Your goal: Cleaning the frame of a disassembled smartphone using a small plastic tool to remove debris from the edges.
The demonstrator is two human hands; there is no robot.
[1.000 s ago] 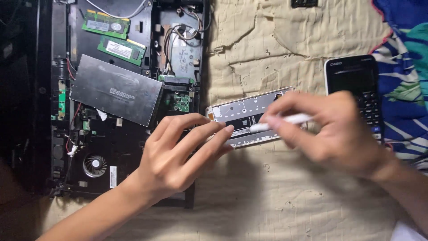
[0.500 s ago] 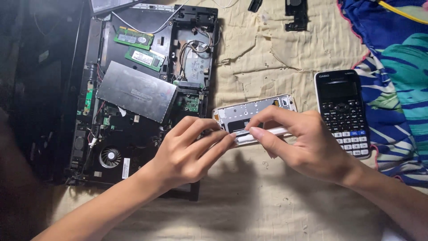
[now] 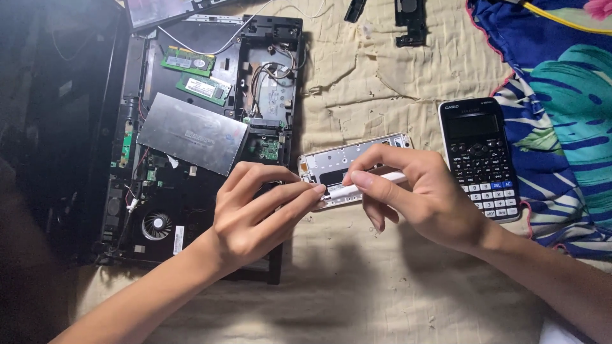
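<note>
two hands work over one small device here, and since a second ago the view has pulled back and shifted, so the opened laptop (image 3: 204, 140) now shows almost whole at the left and the white tool (image 3: 366, 183) lies lower and flatter than it did; the hands themselves have hardly moved, which suggests the prying at the same spot is going on rather than finished. the left hand (image 3: 258, 213) has its fingers stretched out together, the tips pressed against the near left end of the white phone frame (image 3: 341, 162) to steady it. the right hand (image 3: 424, 197) pinches the white tool between thumb and forefinger, its tip touching the frame's near edge just beside the left fingertips. the frame lies on the cream cloth (image 3: 382, 83) in the middle, between the laptop and one black calculator (image 3: 479, 158), close to both. inside the laptop: two green memory sticks (image 3: 194, 73) at the far end, one grey metal drive (image 3: 191, 134) tilted in the middle, one round fan (image 3: 157, 225) near the front. two small black parts (image 3: 408, 19) lie far off on the cloth, and one patterned blue fabric (image 3: 561, 95) covers the right side.
</note>
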